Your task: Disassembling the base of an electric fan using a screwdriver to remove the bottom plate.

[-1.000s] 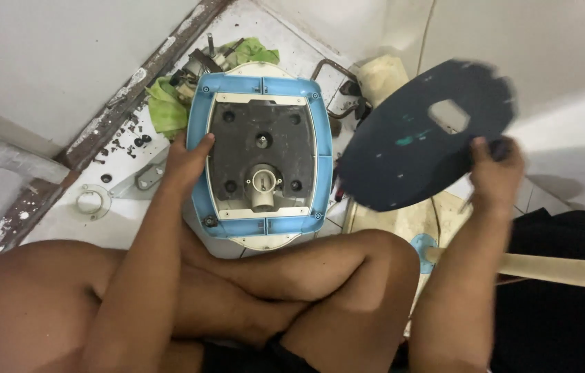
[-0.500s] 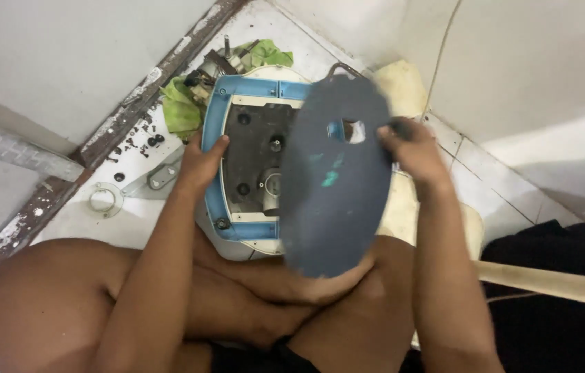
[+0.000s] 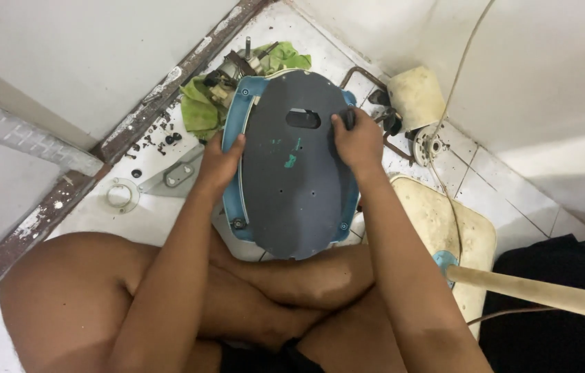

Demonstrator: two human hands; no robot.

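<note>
My left hand (image 3: 220, 162) grips the left rim of the blue housing (image 3: 237, 121), fingers curled on it, on the floor near the wall corner. The grey cover plate (image 3: 292, 186) lies on top; it looks thin, stiff and light, best held by its edges. My right hand (image 3: 356, 141) presses its right edge, fingers clamped there.

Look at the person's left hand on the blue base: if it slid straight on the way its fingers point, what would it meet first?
Likely the green cloth, just beyond the left hand; depth is unclear.
</note>
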